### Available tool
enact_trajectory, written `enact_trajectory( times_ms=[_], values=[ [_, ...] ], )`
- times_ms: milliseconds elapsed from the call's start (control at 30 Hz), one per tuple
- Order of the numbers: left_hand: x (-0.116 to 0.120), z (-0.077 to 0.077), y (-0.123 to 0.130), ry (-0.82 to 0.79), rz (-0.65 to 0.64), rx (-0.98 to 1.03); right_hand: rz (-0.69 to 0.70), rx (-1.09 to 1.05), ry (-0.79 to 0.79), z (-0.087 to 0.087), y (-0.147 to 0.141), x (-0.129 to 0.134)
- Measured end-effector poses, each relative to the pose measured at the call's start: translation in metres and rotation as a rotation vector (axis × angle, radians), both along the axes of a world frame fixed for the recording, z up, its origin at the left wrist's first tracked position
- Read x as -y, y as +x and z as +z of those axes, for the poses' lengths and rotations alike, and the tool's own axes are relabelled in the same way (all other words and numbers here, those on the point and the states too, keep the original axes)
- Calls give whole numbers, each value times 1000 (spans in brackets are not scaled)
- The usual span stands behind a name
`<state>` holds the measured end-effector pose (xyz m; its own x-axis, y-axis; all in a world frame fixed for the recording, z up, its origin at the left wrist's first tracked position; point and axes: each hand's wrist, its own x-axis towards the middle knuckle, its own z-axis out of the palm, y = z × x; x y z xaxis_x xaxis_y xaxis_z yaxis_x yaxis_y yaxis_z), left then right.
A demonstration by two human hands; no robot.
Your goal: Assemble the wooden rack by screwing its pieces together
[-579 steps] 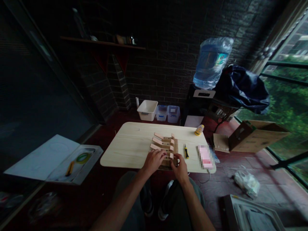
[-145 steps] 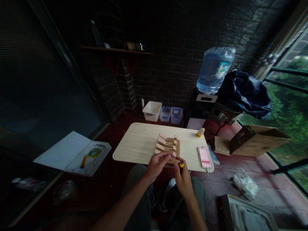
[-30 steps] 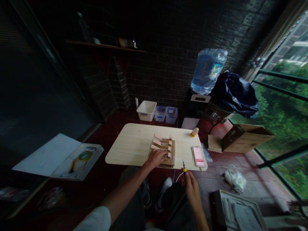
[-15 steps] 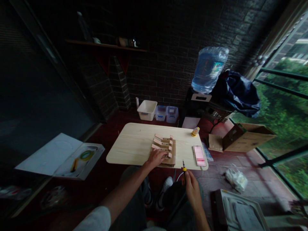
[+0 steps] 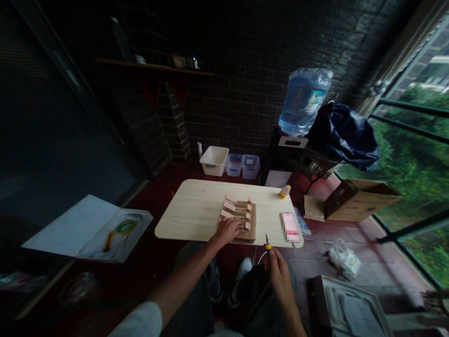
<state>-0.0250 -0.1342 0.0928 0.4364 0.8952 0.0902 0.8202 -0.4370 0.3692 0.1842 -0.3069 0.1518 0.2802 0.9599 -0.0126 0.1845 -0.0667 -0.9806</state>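
Right hand (image 5: pixel 279 272) gripped a black-and-yellow screwdriver (image 5: pixel 268 247)
Left hand (image 5: pixel 228 230) lay over pale wooden strips (image 5: pixel 229 206) on a brown board (image 5: pixel 253 220); its grasp was unclear.

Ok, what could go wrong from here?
The screwdriver in the right hand might slip and jab the left hand, whose fingers are right at the wooden pieces. The small bottle is near the far right corner of the table, so a bump could send it off.
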Motion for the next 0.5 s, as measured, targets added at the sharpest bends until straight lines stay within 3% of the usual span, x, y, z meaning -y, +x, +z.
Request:
enact_trajectory(
  times_ms=[500],
  values=[
    [-3, 3, -3, 31, -23, 26, 11, 21, -49, -2, 1, 1]
  ],
)
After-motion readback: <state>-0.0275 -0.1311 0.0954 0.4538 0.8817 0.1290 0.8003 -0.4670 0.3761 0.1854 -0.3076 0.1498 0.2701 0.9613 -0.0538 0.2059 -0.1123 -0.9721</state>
